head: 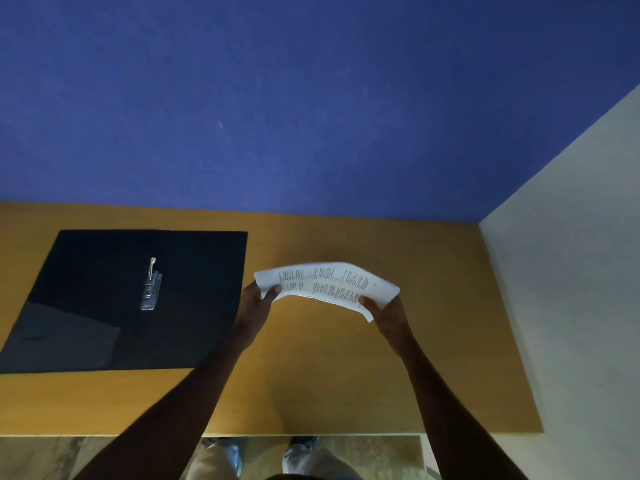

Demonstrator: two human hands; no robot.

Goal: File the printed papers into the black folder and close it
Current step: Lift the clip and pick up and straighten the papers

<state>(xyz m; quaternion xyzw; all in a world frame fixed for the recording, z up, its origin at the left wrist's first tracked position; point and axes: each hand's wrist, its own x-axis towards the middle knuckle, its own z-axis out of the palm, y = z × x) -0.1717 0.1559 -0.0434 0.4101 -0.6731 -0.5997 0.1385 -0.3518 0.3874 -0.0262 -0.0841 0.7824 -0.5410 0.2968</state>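
The black folder [194, 299] lies open and flat on the left of the wooden desk [433, 334]. A metal clip [151, 289] runs down its middle with its lever raised. The printed papers [325, 284] hang in the air to the right of the folder, bowed upward in the middle. My left hand [254, 308] grips their left end beside the folder's right edge. My right hand [389, 311] grips their right end.
A blue wall [311, 98] rises behind the desk and a white wall [571, 271] closes its right side. The desk's front edge [346, 434] is near me, with my feet and the floor below it.
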